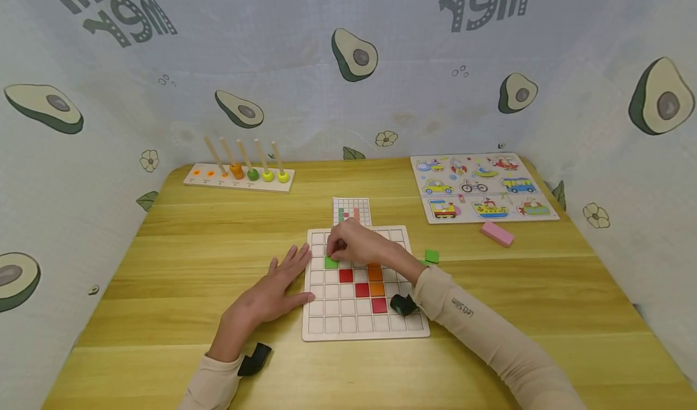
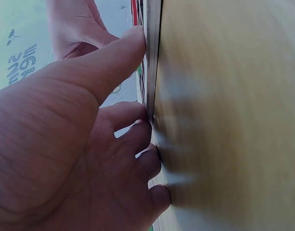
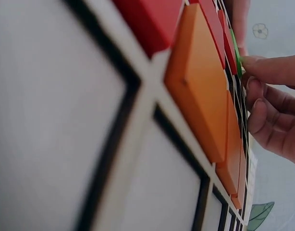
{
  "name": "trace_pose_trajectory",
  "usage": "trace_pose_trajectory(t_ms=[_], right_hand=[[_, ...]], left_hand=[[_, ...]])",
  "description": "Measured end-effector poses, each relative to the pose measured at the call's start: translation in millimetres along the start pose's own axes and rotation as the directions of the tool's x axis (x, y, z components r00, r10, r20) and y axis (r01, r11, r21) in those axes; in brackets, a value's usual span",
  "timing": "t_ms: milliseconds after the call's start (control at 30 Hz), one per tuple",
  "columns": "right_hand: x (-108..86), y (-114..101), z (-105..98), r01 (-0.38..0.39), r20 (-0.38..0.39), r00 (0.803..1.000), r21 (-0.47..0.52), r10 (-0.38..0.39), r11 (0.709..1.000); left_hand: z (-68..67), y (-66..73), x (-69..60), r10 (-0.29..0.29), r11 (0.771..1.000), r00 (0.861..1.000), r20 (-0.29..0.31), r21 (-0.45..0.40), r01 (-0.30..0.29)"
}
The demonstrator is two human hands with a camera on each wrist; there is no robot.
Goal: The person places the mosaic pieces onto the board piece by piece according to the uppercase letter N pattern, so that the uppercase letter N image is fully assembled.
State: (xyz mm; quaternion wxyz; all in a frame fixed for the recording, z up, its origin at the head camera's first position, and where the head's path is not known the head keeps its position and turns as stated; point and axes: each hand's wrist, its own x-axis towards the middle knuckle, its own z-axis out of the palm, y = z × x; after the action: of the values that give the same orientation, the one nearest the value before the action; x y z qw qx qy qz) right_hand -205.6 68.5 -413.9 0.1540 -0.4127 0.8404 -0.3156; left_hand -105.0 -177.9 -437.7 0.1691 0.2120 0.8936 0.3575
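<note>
A white grid board point(image 1: 332, 325) lies flat on the wooden table. My right hand point(image 1: 356, 242) reaches over its upper left part, thumb and fingertips pinching a green square tile point(image 1: 331, 263) at one cell. In the right wrist view the thumb tip meets that green tile point(image 3: 237, 55), and the other fingers are curled. Red tiles point(image 1: 345, 276) run diagonally down the board; orange tiles point(image 1: 376, 289) stand in a column, partly hidden by my right arm. Fingers spread, my left hand point(image 1: 269, 295) rests at the board's left edge, thumb and fingertips touching it.
Behind the board lies a small pattern card point(image 1: 363, 204). Loose green tiles point(image 1: 432, 256) lie to the right, beyond my forearm. Farther off are a peg counting stand point(image 1: 239, 183), a vehicle puzzle board point(image 1: 457, 219) and a pink block point(image 1: 497, 234).
</note>
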Motion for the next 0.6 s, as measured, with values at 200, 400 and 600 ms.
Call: trace_pose_trajectory(t_ms=[200, 400, 600], right_hand=[[-0.2, 0, 0, 0.004, 0.004, 1.000, -0.004, -0.004, 1.000], [-5.7, 3, -6, 0.030, -0.015, 0.999, -0.019, -0.030, 0.999], [-19.0, 6, -25, 0.046, 0.000, 0.999, 0.014, -0.046, 0.999]], left_hand=[[0.2, 0.4, 0.0, 0.005, 1.000, 1.000, -0.002, 0.002, -0.005], [0.6, 0.2, 0.5, 0.001, 1.000, 1.000, -0.001, 0.009, -0.001], [0.0, 1.2, 0.2, 0.002, 1.000, 1.000, -0.002, 0.006, -0.002]])
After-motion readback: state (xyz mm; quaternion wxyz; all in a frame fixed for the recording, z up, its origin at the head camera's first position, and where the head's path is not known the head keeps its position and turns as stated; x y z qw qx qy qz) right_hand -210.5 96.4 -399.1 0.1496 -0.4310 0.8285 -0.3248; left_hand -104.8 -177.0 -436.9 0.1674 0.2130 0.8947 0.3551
